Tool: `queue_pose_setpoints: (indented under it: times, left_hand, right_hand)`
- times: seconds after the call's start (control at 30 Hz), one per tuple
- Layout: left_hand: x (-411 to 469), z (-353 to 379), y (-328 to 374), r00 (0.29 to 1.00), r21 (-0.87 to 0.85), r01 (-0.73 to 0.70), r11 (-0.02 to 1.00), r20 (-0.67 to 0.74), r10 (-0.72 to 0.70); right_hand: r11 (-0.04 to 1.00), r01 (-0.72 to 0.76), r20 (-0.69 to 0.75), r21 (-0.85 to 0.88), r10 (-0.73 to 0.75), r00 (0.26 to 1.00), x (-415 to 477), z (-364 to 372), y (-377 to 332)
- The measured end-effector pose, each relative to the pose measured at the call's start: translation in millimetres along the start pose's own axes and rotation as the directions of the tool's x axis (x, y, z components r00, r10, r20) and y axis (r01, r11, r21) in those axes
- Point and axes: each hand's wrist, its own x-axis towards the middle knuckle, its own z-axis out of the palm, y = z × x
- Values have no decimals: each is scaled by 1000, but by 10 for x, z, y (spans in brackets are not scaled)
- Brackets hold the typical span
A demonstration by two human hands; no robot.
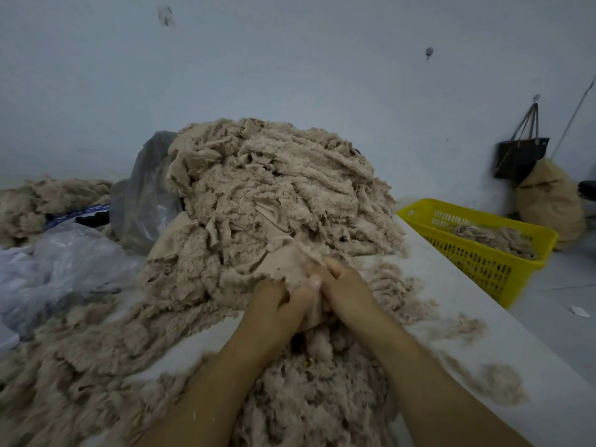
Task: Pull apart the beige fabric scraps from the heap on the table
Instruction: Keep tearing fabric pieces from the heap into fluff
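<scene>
We note left hand [278, 305] and right hand [348, 285], both grips pinching one beige scrap [283, 265] at the near edge of the heap [274, 188].

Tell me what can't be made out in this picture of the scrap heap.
Head view:
- Fingertips of left hand and right hand: buried in the beige scrap they grip, and blurred.
- Far side of the heap: hidden by the heap itself.
- Inside the grey plastic bag: hidden by its cloudy film.
- Near side of the yellow basket: hidden behind the table edge.
</scene>
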Motion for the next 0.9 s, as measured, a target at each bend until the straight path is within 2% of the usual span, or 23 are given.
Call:
queue_pose_setpoints:
  times: [0.07,0.2,0.23,0.3,0.37,0.43,0.5,0.57,0.67,0.77,0.83,0.9]
  left_hand:
    - [22,-4,14,990,23,56,998,-130,-53]
    - [88,-41,-19,940,-55,195,979,-274,-202]
    - [118,-65,-40,915,-109,226,968,-317,-249]
    - [173,-135,-53,857,-326,247,913,-366,-363]
    - [195,-195,-39,815,-524,206,826,-376,-441]
    - [210,-253,-38,814,-692,131,710,-334,-475]
    - [213,-272,-33,846,-780,99,618,-261,-466]
    - [207,-257,-2,870,-777,154,611,-186,-456]
    - [182,-215,19,897,-724,211,657,-124,-424]
    - [128,-176,55,940,-514,204,833,-135,-313]
    - [73,-146,78,974,-340,164,926,-92,-207]
    - [42,-125,87,985,-236,149,960,-49,-165]
  right_hand:
    - [998,42,24,-41,-41,999,10,-20,12]
    - [988,109,21,-105,-107,994,17,-31,42]
    - [988,103,13,-111,-102,995,16,-45,59]
    - [988,60,5,-142,-60,998,16,-75,95]
    - [979,-2,31,-205,9,999,16,-84,125]
    - [973,-26,59,-230,40,997,24,-83,141]
    - [975,-41,53,-219,53,997,34,-95,160]
    - [979,-28,59,-201,41,997,32,-101,161]
    - [986,42,50,-160,-34,998,1,-57,96]
    - [989,133,-2,-62,-133,991,-52,-8,-13]
    - [977,183,-6,-105,-185,983,-67,31,-50]
    - [966,171,-80,-194,-189,979,-44,54,-22]
